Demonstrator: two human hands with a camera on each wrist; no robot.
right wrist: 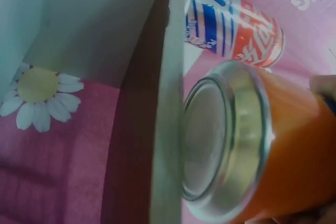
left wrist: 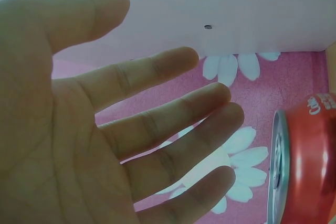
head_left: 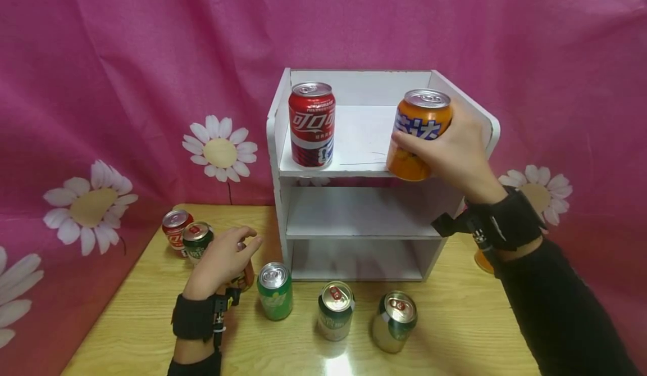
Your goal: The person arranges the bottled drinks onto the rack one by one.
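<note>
My right hand [head_left: 462, 145] grips an orange soda can [head_left: 422, 117] at the right of the top shelf, thumb across its front. The can tilts slightly, and its silver base [right wrist: 205, 140] is at the shelf's front edge in the right wrist view. A red cola can [head_left: 311, 123] stands upright at the left of that shelf. Over the table's left side, my left hand [head_left: 222, 261] holds nothing, its fingers spread in the left wrist view. It partly covers a can [head_left: 246, 277] beneath it. A red can [left wrist: 310, 156] lies beyond the fingertips in that view.
The white three-level shelf [head_left: 359, 236] stands on a wooden table [head_left: 167, 320] before a pink flowered cloth. Before it are a green can [head_left: 275, 294] and two dark green-and-gold cans [head_left: 336, 314]. A red can [head_left: 174, 227] and dark green can [head_left: 196, 241] stand at left.
</note>
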